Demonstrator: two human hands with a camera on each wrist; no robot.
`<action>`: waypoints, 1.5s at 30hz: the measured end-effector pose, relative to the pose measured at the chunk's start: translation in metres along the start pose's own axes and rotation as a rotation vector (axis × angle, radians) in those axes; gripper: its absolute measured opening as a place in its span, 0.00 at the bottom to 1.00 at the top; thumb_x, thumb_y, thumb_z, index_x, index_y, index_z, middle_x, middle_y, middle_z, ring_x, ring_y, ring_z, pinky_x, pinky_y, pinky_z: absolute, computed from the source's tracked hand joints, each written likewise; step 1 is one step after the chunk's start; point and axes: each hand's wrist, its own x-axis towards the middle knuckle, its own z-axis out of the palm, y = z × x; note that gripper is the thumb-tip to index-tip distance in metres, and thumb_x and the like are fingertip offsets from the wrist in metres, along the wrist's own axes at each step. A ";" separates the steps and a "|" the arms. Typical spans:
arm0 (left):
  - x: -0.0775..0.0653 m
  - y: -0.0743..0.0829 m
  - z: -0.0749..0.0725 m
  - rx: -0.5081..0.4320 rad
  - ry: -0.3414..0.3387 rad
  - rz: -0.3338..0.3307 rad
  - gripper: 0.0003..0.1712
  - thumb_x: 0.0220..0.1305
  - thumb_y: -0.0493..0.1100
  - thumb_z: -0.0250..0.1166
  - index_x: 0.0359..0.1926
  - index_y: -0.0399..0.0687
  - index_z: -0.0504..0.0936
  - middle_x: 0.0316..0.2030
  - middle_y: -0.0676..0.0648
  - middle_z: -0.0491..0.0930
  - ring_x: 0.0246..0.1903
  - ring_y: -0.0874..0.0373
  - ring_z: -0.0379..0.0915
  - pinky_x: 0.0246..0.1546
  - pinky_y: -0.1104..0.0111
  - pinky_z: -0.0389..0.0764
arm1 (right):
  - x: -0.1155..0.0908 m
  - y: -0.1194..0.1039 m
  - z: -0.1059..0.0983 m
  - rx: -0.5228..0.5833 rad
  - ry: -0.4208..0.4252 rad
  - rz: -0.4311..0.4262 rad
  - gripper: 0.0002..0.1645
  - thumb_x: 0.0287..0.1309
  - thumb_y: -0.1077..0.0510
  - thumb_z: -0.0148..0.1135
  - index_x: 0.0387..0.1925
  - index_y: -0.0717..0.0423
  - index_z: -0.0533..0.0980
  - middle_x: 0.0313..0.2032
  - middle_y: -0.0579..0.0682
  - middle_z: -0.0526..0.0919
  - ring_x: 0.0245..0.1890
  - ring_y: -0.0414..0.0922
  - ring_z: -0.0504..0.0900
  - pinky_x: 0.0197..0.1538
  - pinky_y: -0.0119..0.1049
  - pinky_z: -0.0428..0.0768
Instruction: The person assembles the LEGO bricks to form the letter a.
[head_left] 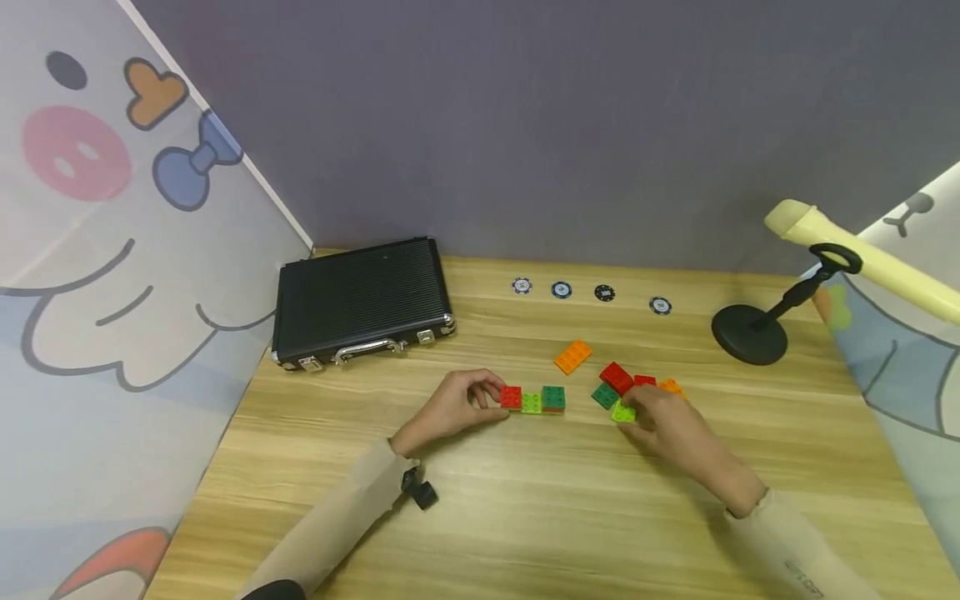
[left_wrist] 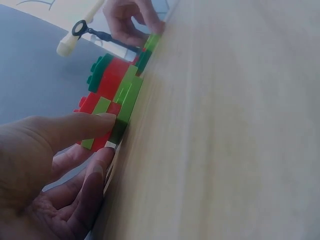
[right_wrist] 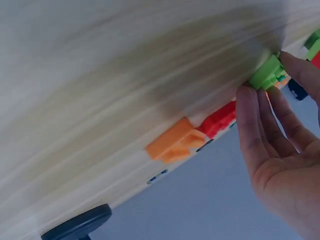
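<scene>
Our left sleeve [head_left: 337, 508] lies nearest, at the lower left of the frame. Farther up, left of centre, rests a black case [head_left: 363, 292], its handle along the lower side. Our left hand [head_left: 453, 402], just left of centre, has thumb and fingers brought to a narrow gap, pinching the red left end of a built row [head_left: 531, 403] of red, lime and green bricks at mid-frame. Four chips [head_left: 561, 289] are strung across the table's far edge, upper middle. Below them, we see an orange brick [head_left: 573, 357]. Right of centre, our right hand [head_left: 675, 421] is likewise narrow, pinching a lime brick [head_left: 624, 412] between thumb and fingertips. Around its fingers we find a green brick [head_left: 605, 396], two red bricks [head_left: 617, 378] and a second orange brick [head_left: 672, 387], some partly hidden. At right, a pale yellow microphone [head_left: 892, 265] slants in its black stand [head_left: 750, 334].
</scene>
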 end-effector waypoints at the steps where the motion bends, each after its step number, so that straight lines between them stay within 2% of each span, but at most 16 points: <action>1: 0.000 0.000 0.000 -0.001 0.002 0.001 0.20 0.51 0.48 0.77 0.45 0.55 0.83 0.36 0.54 0.85 0.29 0.62 0.77 0.31 0.72 0.81 | 0.001 -0.001 0.000 0.002 -0.002 -0.004 0.17 0.49 0.55 0.76 0.39 0.55 0.79 0.36 0.47 0.85 0.32 0.38 0.81 0.34 0.32 0.80; 5: 0.000 0.001 -0.001 0.000 0.004 0.005 0.20 0.51 0.47 0.77 0.45 0.54 0.83 0.35 0.54 0.85 0.29 0.62 0.77 0.31 0.72 0.81 | 0.006 -0.011 -0.005 0.010 -0.004 -0.025 0.17 0.48 0.54 0.76 0.38 0.53 0.79 0.34 0.45 0.85 0.30 0.37 0.81 0.31 0.29 0.80; 12: 0.000 0.002 0.000 -0.006 -0.002 -0.001 0.20 0.51 0.46 0.77 0.46 0.54 0.83 0.35 0.53 0.85 0.29 0.62 0.77 0.31 0.72 0.80 | 0.027 -0.048 -0.012 0.084 0.024 -0.089 0.16 0.49 0.54 0.76 0.39 0.53 0.79 0.36 0.45 0.85 0.35 0.42 0.84 0.37 0.37 0.84; 17: 0.000 0.000 0.001 -0.007 0.000 0.008 0.20 0.51 0.46 0.77 0.46 0.53 0.83 0.35 0.53 0.85 0.29 0.63 0.77 0.31 0.73 0.81 | 0.054 -0.078 -0.002 0.129 0.014 -0.193 0.16 0.52 0.54 0.74 0.42 0.53 0.80 0.41 0.46 0.85 0.38 0.43 0.84 0.41 0.37 0.85; 22: 0.001 0.000 0.003 -0.001 -0.004 0.021 0.19 0.52 0.46 0.77 0.46 0.52 0.83 0.35 0.54 0.85 0.28 0.65 0.77 0.31 0.73 0.82 | 0.076 -0.098 0.012 0.173 -0.049 -0.289 0.14 0.57 0.53 0.70 0.45 0.51 0.80 0.42 0.44 0.83 0.40 0.41 0.83 0.43 0.36 0.84; 26: 0.001 0.001 0.003 0.003 0.000 0.022 0.19 0.53 0.46 0.76 0.45 0.53 0.82 0.35 0.55 0.84 0.28 0.65 0.77 0.31 0.73 0.82 | 0.087 -0.104 0.020 0.167 -0.096 -0.304 0.13 0.61 0.52 0.67 0.46 0.48 0.79 0.43 0.41 0.82 0.42 0.38 0.82 0.46 0.34 0.83; 31: 0.001 0.002 0.002 0.008 0.014 0.027 0.18 0.53 0.46 0.76 0.45 0.51 0.82 0.34 0.54 0.84 0.27 0.65 0.77 0.30 0.73 0.81 | 0.093 -0.106 0.025 0.160 -0.093 -0.316 0.13 0.60 0.53 0.67 0.46 0.49 0.80 0.43 0.42 0.83 0.42 0.40 0.82 0.45 0.34 0.83; 39: -0.004 0.003 0.005 0.007 -0.002 0.020 0.19 0.52 0.45 0.77 0.44 0.50 0.83 0.35 0.54 0.84 0.27 0.65 0.77 0.30 0.73 0.81 | 0.089 -0.107 0.027 0.150 -0.073 -0.370 0.13 0.59 0.54 0.69 0.45 0.51 0.81 0.41 0.43 0.84 0.40 0.38 0.82 0.43 0.32 0.83; 45: -0.003 0.004 0.005 0.001 0.018 0.039 0.19 0.50 0.45 0.77 0.44 0.48 0.83 0.35 0.52 0.85 0.26 0.66 0.77 0.29 0.73 0.81 | 0.089 -0.111 0.026 0.122 -0.063 -0.383 0.10 0.59 0.55 0.69 0.42 0.51 0.82 0.39 0.43 0.84 0.38 0.37 0.82 0.43 0.32 0.83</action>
